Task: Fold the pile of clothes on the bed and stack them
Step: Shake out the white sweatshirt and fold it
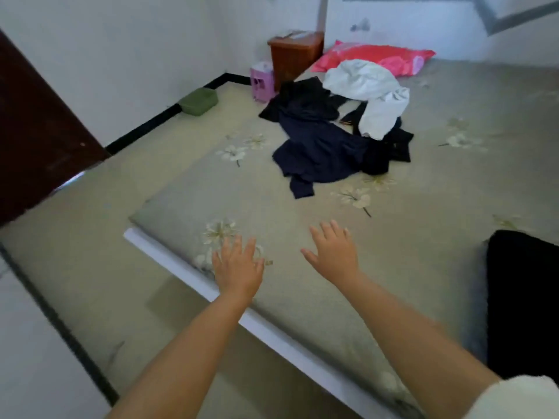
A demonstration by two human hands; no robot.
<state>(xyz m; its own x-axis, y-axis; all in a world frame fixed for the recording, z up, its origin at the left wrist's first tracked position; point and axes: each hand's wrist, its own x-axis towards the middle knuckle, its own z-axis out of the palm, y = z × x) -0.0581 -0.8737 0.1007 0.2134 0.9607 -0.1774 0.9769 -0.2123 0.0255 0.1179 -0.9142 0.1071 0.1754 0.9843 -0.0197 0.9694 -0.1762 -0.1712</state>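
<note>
left hand (237, 266): mine, fingers straight and spread, palm down, holding nothing, over the near corner of the bed (438, 192) by a printed flower.
right hand (334, 251): mine, fingers straight and spread, palm down, empty, over the bedsheet just right of the left hand.
contact with sheet: can't tell if either palm touches the sheet or hovers.
clothes pile (335, 128): on the bed, well ahead of both hands, toward the far side, unfolded; no hand near it.
dark garments (317, 143): navy/black pieces crumpled together, a strip trailing toward me; how many pieces, can't tell.
white garment (369, 98): bunched on the far right part of the pile, lying over the dark ones.
black fabric (523, 300): flat dark piece on the bed at my right, apart from the pile, cut off by the frame edge; what kind of thing, can't tell.
pink pillow (390, 57): at the head of the bed behind the pile, partly hidden by the white garment.
brown bin (295, 54): on the floor beside the bed's far corner, its lower part hidden by the bed.
pink stool (262, 81): just in front of the brown bin, blurry.
green basin (198, 101): on the floor by the wall.
door (33, 131): dark brown, at left, cut off.
sleeve (520, 399): white, bottom right, mostly out of frame.
</note>
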